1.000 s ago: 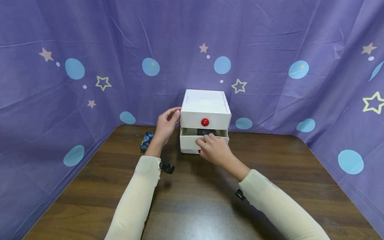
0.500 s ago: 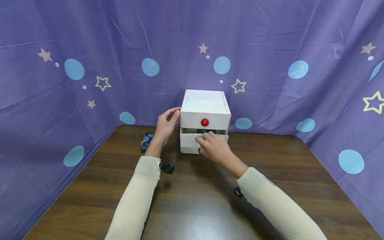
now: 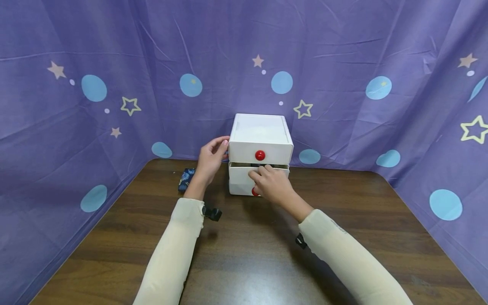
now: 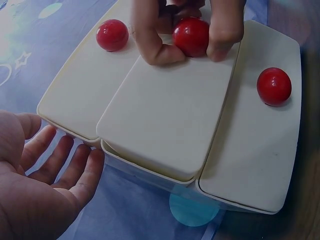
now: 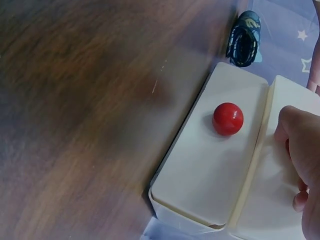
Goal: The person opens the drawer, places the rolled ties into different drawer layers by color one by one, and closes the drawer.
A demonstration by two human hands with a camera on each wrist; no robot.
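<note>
My right hand (image 3: 272,185) pinches the red knob (image 4: 191,37) of the middle drawer (image 4: 162,105) in a white three-drawer box (image 3: 261,129). The middle drawer stands slightly pulled out. Inside, a sliver of a dark object (image 3: 256,164) shows through the gap; its kind is hidden. My left hand (image 3: 210,160) touches the box's left side with fingers extended, its fingertips at the edge in the left wrist view. The top drawer's red knob (image 3: 260,155) and the bottom drawer's red knob (image 5: 228,119) are free of the hands, and both those drawers look closed.
A dark blue patterned cloth-like bundle (image 3: 186,178) lies on the wooden table (image 3: 244,250), left of the box and beyond the left wrist. Behind the table hangs a purple curtain (image 3: 228,55) with stars and blue dots.
The middle drawer has slid inward with my right hand on its knob, narrowing the gap and hiding most of the dark object inside. My left hand has stayed at the box's side.
</note>
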